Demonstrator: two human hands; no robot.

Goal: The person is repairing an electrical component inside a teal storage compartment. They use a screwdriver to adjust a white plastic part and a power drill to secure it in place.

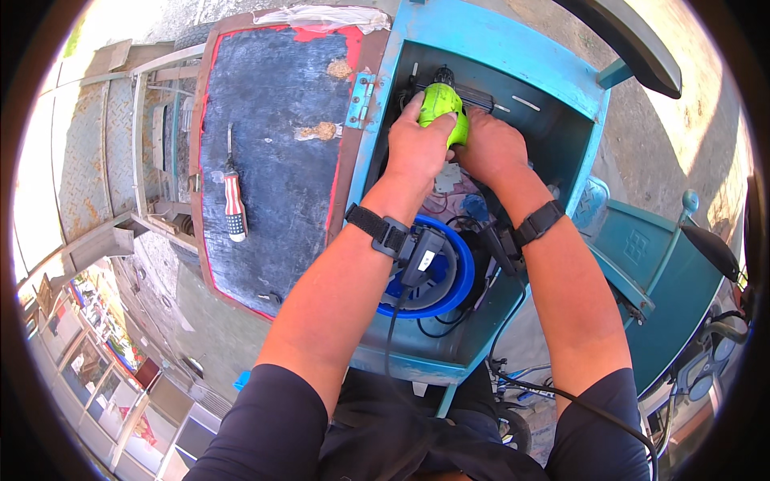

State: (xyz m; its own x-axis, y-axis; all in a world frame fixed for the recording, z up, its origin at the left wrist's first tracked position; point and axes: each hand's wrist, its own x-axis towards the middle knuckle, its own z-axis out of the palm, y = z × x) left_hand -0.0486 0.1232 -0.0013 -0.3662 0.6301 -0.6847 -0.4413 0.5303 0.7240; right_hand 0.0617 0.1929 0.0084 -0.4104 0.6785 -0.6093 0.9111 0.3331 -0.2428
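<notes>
Your left hand (pixel 419 146) is wrapped around the lime-green, black-chucked power drill (pixel 442 103), and your right hand (pixel 495 148) presses in close at its side, fingers hidden, so whether it grips, I can't tell! That drill sits at the far end of the open teal metal box (pixel 497 26), chuck pointing away from you, while a striped-handled screwdriver (pixel 233 207) lies on the dark, red-edged panel (pixel 277 180) to your left.

Left hand (pixel 415 147) curled; right hand (pixel 492 147) close beside.
</notes>
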